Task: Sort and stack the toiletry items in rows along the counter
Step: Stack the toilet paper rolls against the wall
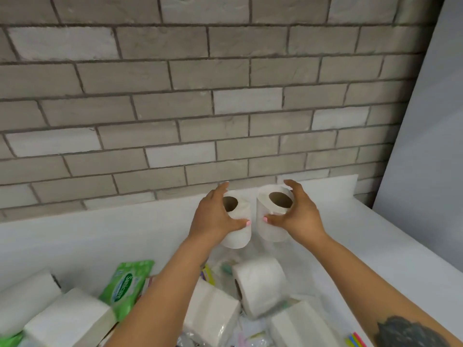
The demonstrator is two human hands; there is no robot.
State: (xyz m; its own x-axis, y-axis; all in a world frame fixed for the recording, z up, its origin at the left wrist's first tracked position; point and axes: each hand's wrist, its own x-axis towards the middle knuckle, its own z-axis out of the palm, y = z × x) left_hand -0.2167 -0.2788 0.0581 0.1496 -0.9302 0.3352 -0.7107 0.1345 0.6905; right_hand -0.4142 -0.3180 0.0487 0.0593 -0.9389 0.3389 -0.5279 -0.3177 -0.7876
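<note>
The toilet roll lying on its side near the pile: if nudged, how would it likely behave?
The toilet roll on its side would probably roll, since its curved face rests on the counter. It likely feels light and dents under a grip, being soft wound paper.

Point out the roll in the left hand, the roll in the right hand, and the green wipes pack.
left roll [238, 236]: head view, lower side wall.
right roll [271, 234]: head view, side wall.
green wipes pack [125, 284]: head view, printed front.
</note>
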